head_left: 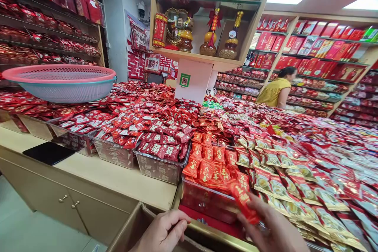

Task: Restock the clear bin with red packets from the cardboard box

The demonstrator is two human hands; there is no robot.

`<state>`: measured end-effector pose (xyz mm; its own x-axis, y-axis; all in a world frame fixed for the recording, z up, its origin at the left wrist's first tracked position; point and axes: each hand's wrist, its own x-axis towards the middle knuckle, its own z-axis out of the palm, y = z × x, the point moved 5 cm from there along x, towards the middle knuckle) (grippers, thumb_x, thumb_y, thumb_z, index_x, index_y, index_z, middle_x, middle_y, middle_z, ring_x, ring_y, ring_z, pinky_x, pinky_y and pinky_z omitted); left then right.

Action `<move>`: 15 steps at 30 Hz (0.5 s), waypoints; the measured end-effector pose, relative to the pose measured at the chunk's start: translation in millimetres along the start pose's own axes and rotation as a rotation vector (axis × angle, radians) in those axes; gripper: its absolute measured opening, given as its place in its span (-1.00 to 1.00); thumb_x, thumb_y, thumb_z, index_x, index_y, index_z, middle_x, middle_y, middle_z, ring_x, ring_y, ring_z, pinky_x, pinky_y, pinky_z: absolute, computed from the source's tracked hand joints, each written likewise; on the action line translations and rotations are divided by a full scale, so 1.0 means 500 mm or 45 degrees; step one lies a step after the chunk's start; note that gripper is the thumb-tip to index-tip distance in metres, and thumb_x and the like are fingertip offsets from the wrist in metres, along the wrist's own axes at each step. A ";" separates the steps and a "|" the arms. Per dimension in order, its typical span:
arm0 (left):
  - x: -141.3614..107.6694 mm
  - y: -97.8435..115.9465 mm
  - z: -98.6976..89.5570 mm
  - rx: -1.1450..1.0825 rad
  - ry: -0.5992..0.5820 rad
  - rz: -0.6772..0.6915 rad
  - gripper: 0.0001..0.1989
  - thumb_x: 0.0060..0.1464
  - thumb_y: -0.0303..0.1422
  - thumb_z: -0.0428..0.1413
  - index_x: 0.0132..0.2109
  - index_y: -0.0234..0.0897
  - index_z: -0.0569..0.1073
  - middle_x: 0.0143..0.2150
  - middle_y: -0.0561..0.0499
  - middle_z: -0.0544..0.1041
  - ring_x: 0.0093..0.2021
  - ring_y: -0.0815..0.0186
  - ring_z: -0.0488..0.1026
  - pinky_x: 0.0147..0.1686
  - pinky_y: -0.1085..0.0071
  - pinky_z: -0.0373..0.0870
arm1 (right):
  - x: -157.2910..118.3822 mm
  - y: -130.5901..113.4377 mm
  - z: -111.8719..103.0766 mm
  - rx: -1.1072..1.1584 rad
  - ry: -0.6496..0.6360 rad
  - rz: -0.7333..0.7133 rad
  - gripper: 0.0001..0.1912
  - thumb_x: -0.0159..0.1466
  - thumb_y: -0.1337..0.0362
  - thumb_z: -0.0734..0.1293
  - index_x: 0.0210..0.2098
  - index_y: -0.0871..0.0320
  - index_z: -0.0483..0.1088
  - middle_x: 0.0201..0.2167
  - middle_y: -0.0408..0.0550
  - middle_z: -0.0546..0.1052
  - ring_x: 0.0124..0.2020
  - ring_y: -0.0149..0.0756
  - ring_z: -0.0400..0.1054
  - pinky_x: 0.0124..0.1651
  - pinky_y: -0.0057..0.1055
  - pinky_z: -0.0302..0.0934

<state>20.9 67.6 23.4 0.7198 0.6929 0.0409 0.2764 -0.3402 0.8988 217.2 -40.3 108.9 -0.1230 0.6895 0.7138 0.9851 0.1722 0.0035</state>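
Note:
My right hand (273, 222) grips a small red wrapped packet (240, 197) with gold characters, between thumb and fingers. The packet is tilted at the front right corner of a clear plastic bin (203, 199), which is heaped with matching red packets (206, 171). My left hand (165, 230) is curled with thumb and forefinger together, and nothing shows between them. It hovers at an open cardboard box (128, 226) below the counter edge. What lies inside the box is hidden from this angle.
More clear bins (159, 165) of dark red packets line the counter (126, 181). White-and-gold packets (283, 185) lie heaped to the right. Pink and blue baskets (59, 86) rest on the left piles. A black flat object (49, 152) lies in front. Behind is a person in yellow (273, 90).

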 end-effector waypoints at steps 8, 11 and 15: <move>0.006 -0.002 0.000 0.226 -0.030 0.104 -0.72 0.11 -0.26 -0.12 -0.25 -0.30 0.42 -0.47 0.02 0.46 -0.43 0.40 0.36 -0.39 0.57 0.23 | 0.072 0.041 0.071 -0.321 -0.238 0.229 -0.81 0.24 0.16 0.09 -0.29 0.13 0.22 -0.42 -0.04 0.47 -0.45 -0.23 0.39 -0.49 -0.36 0.24; 0.007 -0.008 -0.002 0.290 -0.023 0.103 -0.74 0.10 -0.27 -0.10 -0.26 -0.30 0.42 -0.44 0.02 0.47 -0.41 0.40 0.37 -0.38 0.57 0.23 | 0.078 0.040 0.090 -0.368 -0.318 0.234 -0.84 0.23 0.18 0.12 -0.32 0.11 0.23 -0.44 -0.08 0.45 -0.45 -0.22 0.39 -0.51 -0.36 0.23; 0.009 -0.015 -0.003 0.333 -0.035 0.064 -0.76 0.07 -0.29 -0.07 -0.25 -0.30 0.43 -0.42 0.02 0.48 -0.38 0.38 0.38 -0.36 0.56 0.23 | 0.075 0.040 0.093 -0.273 -0.325 0.201 -0.79 0.23 0.11 0.11 -0.34 0.08 0.26 -0.35 -0.06 0.45 -0.38 -0.24 0.39 -0.43 -0.36 0.27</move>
<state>21.3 74.2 17.3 0.7531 0.6544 0.0677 0.3923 -0.5294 0.7522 226.7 21.5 103.2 0.0330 0.8537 0.5198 0.9938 -0.0832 0.0736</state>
